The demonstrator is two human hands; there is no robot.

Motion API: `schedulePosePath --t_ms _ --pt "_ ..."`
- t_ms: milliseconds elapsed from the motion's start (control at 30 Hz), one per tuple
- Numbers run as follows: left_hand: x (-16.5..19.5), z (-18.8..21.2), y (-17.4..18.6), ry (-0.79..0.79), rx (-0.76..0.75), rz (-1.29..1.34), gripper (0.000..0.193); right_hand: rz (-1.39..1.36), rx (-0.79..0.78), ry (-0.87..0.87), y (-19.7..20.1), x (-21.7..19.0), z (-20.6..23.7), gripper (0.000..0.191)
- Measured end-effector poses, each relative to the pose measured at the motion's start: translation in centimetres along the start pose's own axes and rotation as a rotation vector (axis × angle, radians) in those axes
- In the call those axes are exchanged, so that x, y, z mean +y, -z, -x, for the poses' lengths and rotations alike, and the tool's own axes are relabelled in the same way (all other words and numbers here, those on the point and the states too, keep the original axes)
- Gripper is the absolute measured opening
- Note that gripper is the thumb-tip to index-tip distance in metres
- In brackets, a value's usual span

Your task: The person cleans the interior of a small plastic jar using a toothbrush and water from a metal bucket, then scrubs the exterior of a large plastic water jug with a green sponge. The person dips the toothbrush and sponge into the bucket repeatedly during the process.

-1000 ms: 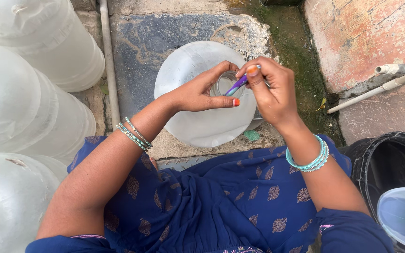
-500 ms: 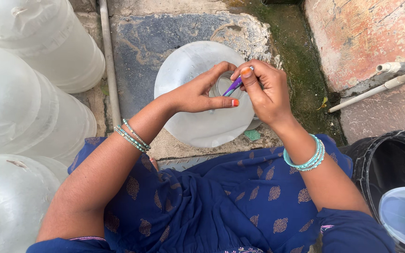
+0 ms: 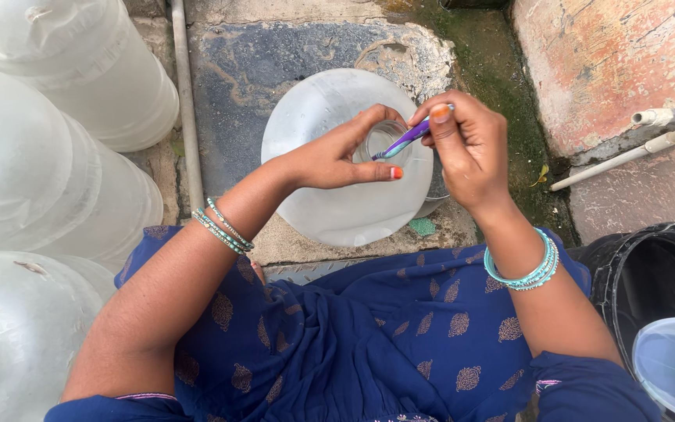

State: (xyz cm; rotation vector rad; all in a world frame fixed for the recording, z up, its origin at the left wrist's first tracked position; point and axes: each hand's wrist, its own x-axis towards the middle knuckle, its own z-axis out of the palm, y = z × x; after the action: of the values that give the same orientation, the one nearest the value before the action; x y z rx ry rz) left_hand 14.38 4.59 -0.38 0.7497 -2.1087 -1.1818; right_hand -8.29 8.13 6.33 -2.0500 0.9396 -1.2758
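Hands on jug, toothbrush

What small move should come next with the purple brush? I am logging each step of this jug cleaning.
Probably push the purple brush deeper into the jug mouth: the right hand angles its tip there, while the left hand grips the neck.
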Motion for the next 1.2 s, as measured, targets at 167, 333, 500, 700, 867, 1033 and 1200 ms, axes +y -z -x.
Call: schedulePosePath --t_ms 167,333,500,700,867,1033,1200 --pt "-0.1 0.1 -0.2 -0.043 0.031 -0.032 0.073 0.0 -0.062 -0.093 -0.9 1.7 -0.1 0.043" --pt "-0.4 -0.1 0.2 -0.049 0.056 0.006 0.072 -0.016 -0.076 -0.072 -0.7 1.6 -0.1 0.043" --pt "-0.4 -0.4 -1.2 -0.135 0.042 0.021 0.069 -0.018 -0.098 -0.085 -0.9 1.3 -0.2 0.043" --pt "-0.8 -0.5 -3.3 -0.15 0.068 -0.012 0.063 0.036 -0.153 -0.11 -0.7 1.0 0.4 0.041" --pt "-1.3 -0.5 -4.2 -0.154 0.055 -0.026 0.067 0.055 -0.181 -0.118 -0.6 0.7 0.5 0.038" --pt "-1.5 -0.6 -4.5 -0.16 0.052 -0.026 0.071 0.054 -0.191 -0.135 -0.5 0.6 0.3 0.037" --pt "-1.5 -0.6 -4.4 -0.136 0.053 -0.045 0.067 0.045 -0.19 -0.14 -0.4 1.1 0.6 0.037"
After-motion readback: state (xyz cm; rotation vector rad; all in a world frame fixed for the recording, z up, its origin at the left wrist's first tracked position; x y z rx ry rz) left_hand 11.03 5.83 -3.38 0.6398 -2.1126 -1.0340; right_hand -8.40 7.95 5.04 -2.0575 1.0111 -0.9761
